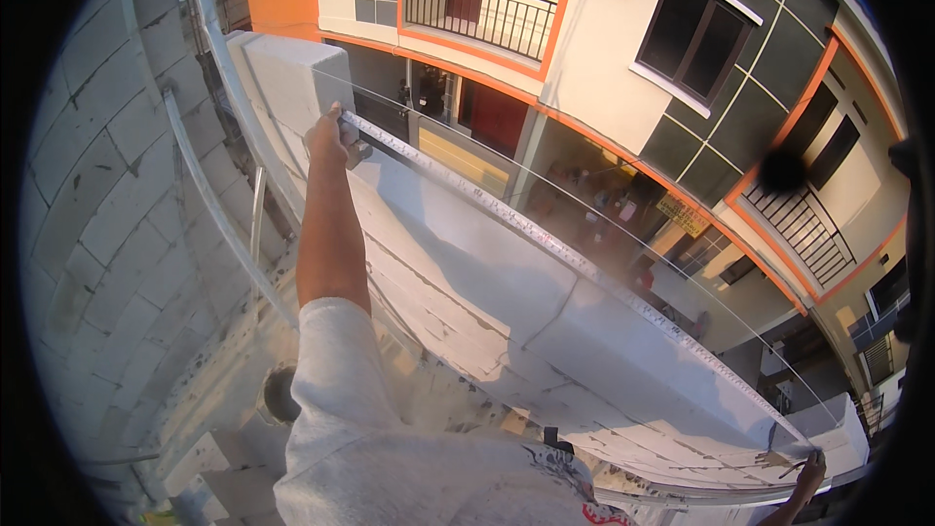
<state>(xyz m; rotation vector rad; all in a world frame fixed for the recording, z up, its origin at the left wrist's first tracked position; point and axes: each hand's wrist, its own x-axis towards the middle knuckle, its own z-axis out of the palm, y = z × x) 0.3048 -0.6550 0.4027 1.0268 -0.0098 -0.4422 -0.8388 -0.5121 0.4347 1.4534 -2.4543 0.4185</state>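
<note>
A long white measuring tape (526, 225) stretches along the top of a low wall of pale blocks (458, 224), from one raised end block to the other. My left hand (329, 139) is closed on the tape's upper end, against the far-left end block (292, 63). A small grey lump (359, 151) shows beside its fingers; what it is I cannot tell. At the lower right, my right hand (808, 477) is closed at the tape's other end, next to the right end block (840, 433). Its fingers are small and partly hidden.
A thin string line (623, 240) runs above the wall between the end blocks. A tall block wall (107, 195) with metal poles (219, 224) rises at left. Loose blocks (209, 468) and a round bucket-like container (280, 393) are below. Beyond stands an orange-and-cream building (604, 29).
</note>
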